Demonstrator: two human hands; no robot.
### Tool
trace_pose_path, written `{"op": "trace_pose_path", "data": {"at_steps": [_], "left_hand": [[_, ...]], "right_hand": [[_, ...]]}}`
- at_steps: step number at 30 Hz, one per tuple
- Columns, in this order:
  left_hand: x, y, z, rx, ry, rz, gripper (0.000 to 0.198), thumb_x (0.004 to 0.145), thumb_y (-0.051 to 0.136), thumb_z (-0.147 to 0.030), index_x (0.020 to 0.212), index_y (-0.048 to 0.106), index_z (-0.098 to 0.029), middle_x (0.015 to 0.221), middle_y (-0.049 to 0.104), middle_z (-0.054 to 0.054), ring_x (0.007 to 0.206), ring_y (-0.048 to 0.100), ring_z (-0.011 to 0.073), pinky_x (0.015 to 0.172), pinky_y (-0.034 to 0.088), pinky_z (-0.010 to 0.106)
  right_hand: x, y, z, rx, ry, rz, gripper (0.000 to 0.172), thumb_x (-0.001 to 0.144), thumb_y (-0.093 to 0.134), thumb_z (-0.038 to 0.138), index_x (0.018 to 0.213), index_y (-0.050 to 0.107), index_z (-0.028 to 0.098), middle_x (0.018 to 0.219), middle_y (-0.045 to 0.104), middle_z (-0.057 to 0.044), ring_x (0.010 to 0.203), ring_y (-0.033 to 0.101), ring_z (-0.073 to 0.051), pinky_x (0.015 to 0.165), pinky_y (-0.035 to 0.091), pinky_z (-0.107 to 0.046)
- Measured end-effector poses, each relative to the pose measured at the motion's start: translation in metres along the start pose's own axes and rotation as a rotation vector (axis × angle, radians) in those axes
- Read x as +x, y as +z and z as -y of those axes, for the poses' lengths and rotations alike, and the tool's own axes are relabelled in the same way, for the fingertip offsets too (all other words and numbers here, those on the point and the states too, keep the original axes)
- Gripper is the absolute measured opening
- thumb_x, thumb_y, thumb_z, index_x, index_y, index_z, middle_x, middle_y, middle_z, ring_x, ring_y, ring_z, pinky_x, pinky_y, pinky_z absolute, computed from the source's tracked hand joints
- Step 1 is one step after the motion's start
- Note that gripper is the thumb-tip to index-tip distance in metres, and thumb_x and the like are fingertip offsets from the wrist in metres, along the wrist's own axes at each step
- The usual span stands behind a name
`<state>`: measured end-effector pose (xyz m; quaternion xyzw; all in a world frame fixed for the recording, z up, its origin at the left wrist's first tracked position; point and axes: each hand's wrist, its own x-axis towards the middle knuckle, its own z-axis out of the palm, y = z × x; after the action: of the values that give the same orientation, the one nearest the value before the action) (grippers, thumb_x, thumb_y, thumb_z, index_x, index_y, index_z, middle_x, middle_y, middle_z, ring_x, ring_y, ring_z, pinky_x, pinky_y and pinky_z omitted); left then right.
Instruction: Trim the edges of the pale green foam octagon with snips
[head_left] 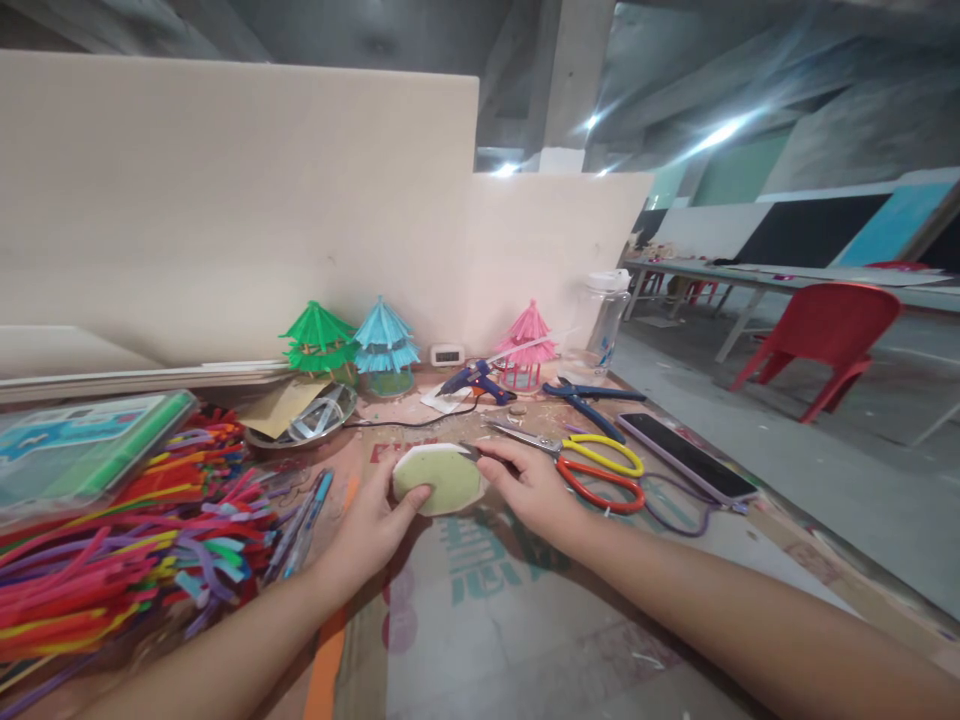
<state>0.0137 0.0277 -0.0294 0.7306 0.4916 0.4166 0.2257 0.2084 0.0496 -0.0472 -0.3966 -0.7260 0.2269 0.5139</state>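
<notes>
We pinch a green disc (442, 475) in our L hand (381, 518) above the desk (540, 630), w/ R hand (534, 488) just R of it, closed round a dark tool (472, 452) (pointing L, tip at disc's rim).

No text is legible; green characters (480, 560) on the work surface (465, 670) look too blurred

Bright ceiling lights (724, 131) flare into streaks against dim surroundings, with soft blur and stretched edges.
</notes>
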Motion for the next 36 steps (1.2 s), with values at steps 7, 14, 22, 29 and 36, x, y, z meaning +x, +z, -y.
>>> {"op": "trace_pose_path", "data": {"at_steps": [7,14,22,29,36], "left_hand": [[-0.001,0.003,0.012,-0.047,-0.006,0.028,0.03,0.08,0.051,-0.035,0.104,0.053,-0.018,0.101,0.063,0.007,0.093,0.058,0.0206,0.081,0.046,0.031],[0.0,0.003,0.012,-0.093,-0.02,0.037,0.031,0.08,0.051,-0.038,0.105,0.052,-0.019,0.101,0.063,0.006,0.093,0.057,0.021,0.079,0.045,0.031],[0.002,0.002,0.011,-0.15,-0.056,-0.01,0.034,0.078,0.053,-0.038,0.104,0.052,-0.016,0.101,0.063,0.008,0.093,0.058,0.0218,0.081,0.046,0.034],[0.004,0.003,0.013,-0.178,-0.07,-0.028,0.033,0.077,0.055,-0.038,0.102,0.052,-0.016,0.097,0.064,0.007,0.091,0.059,0.021,0.08,0.047,0.034],[0.005,0.003,0.016,-0.189,-0.049,-0.05,0.031,0.077,0.055,-0.037,0.101,0.052,-0.016,0.096,0.063,0.006,0.089,0.058,0.0199,0.08,0.046,0.032]], "right_hand": [[0.0,0.0,0.001,0.019,-0.004,-0.015,0.023,0.079,0.056,0.031,0.091,0.072,0.021,0.094,0.073,-0.007,0.087,0.067,-0.022,0.08,0.053,-0.036],[0.001,0.0,0.003,0.049,0.024,0.002,0.023,0.08,0.053,0.03,0.09,0.072,0.021,0.092,0.073,-0.006,0.085,0.067,-0.021,0.079,0.053,-0.036],[0.002,0.0,0.0,0.071,0.072,-0.019,0.028,0.078,0.054,0.034,0.094,0.071,0.018,0.095,0.072,-0.008,0.087,0.067,-0.023,0.078,0.053,-0.037],[0.004,0.001,-0.004,0.077,0.094,-0.022,0.027,0.079,0.054,0.033,0.093,0.071,0.019,0.094,0.072,-0.007,0.086,0.067,-0.022,0.079,0.053,-0.037],[0.004,0.0,-0.003,0.078,0.096,-0.002,0.026,0.079,0.052,0.032,0.093,0.071,0.019,0.092,0.073,-0.006,0.084,0.067,-0.022,0.078,0.052,-0.036]]}}
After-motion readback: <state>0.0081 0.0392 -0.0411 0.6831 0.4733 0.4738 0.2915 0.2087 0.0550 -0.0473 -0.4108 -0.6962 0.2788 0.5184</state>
